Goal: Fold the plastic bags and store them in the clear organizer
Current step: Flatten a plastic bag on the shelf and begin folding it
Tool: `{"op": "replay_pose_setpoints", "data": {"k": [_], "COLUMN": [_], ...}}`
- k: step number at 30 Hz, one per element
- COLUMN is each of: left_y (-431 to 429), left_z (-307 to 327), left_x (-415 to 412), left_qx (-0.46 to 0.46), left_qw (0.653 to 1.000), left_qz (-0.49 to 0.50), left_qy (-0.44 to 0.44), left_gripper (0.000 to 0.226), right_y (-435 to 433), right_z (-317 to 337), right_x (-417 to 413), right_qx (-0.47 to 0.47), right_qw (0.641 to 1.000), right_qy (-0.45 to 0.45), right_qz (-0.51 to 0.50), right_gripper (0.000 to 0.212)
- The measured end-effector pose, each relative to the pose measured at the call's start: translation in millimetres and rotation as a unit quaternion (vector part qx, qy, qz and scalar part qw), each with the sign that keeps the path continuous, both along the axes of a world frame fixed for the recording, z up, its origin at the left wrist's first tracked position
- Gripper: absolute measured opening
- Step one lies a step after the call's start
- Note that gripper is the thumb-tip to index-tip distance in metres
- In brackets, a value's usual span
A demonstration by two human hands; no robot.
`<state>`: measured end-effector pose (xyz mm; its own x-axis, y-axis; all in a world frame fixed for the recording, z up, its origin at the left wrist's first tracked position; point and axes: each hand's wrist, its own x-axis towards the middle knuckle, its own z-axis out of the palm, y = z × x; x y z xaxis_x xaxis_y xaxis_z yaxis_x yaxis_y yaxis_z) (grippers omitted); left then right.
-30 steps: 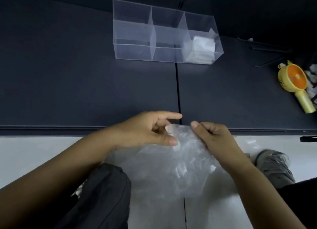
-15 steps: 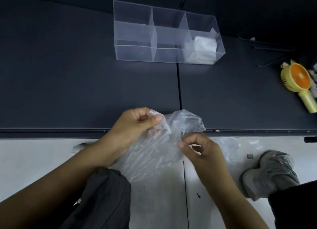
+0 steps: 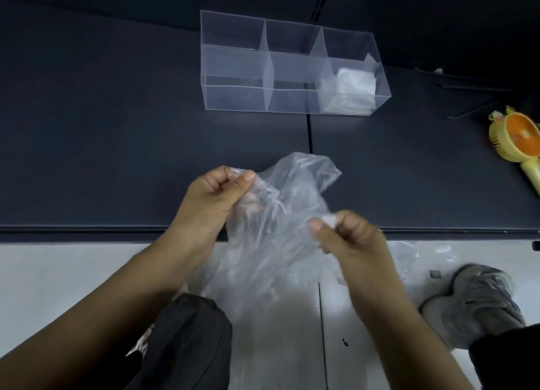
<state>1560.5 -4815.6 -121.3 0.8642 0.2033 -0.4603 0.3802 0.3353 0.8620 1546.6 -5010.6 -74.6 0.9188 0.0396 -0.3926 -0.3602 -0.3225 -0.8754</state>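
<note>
A crumpled clear plastic bag (image 3: pixel 280 243) hangs between my hands over the near edge of the dark mat. My left hand (image 3: pixel 216 196) pinches its upper left edge between thumb and fingers. My right hand (image 3: pixel 347 234) grips a bunched bit of its right side, lower and nearer to me. A loose flap of the bag stands up between the hands. The clear organizer (image 3: pixel 233 97) sits farther back on the mat, with three compartments. Folded plastic bags (image 3: pixel 355 82) fill the right compartment; the other two look empty.
A yellow and orange handheld fan (image 3: pixel 517 139) lies at the mat's right edge. The dark mat (image 3: pixel 102 141) ends at a white floor. My dark trouser knee (image 3: pixel 187 340) and a grey shoe (image 3: pixel 473 299) are below. More clear plastic (image 3: pixel 406 252) lies by the shoe.
The bag has come up from a flatter spread into a bunched shape held in the air. My left hand closed on its edge and my right hand shifted down and right.
</note>
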Motion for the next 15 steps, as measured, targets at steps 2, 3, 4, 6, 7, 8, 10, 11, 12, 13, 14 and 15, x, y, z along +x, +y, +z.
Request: {"op": "replay_pose_setpoints", "data": {"k": [2, 3, 4, 6, 7, 8, 10, 11, 12, 13, 14, 15], "left_y": [8, 11, 15, 19, 19, 20, 20, 20, 20, 21, 22, 23], "left_z": [-3, -3, -4, -3, -2, -1, 2, 4, 5, 7, 9, 10], "left_x": [3, 5, 6, 8, 9, 9, 11, 12, 12, 12, 12, 12], "left_qx": [0.042, 0.068, 0.085, 0.090, 0.084, 0.077, 0.067, 0.066, 0.067, 0.067, 0.066, 0.066], "left_qw": [0.998, 0.996, 0.994, 0.993, 0.993, 0.993, 0.992, 0.992, 0.991, 0.989, 0.988, 0.987], "left_qz": [0.038, 0.049, 0.056, 0.065, 0.070, 0.077, 0.093, 0.096, 0.100, 0.104, 0.108, 0.109], "left_qy": [-0.017, -0.027, -0.034, -0.036, -0.035, -0.036, -0.049, -0.057, -0.066, -0.076, -0.087, -0.094], "left_gripper": [0.021, 0.024, 0.026, 0.025, 0.026, 0.026, 0.031, 0.040, 0.051, 0.059, 0.063, 0.065], "right_y": [-11, -17, -22, -30, -33, -34, -28, -23, -18, -12, -5, 0], "right_z": [8, 12, 16, 23, 26, 27, 31, 33, 33, 33, 33, 34], "right_x": [9, 14, 19, 28, 32, 36, 42, 44, 47, 50, 53, 55], "right_qx": [0.007, 0.005, -0.009, -0.052, -0.060, -0.053, 0.000, 0.017, 0.013, 0.005, 0.005, 0.012], "right_qw": [0.998, 0.996, 0.994, 0.986, 0.981, 0.977, 0.973, 0.973, 0.972, 0.972, 0.972, 0.972], "right_qy": [-0.053, -0.077, -0.104, -0.159, -0.182, -0.200, -0.218, -0.223, -0.230, -0.234, -0.232, -0.224], "right_qz": [-0.032, -0.037, -0.031, 0.007, 0.031, 0.055, 0.074, 0.061, 0.035, 0.001, -0.035, -0.067], "right_gripper": [0.036, 0.035, 0.032, 0.025, 0.024, 0.025, 0.022, 0.023, 0.026, 0.029, 0.031, 0.032]}}
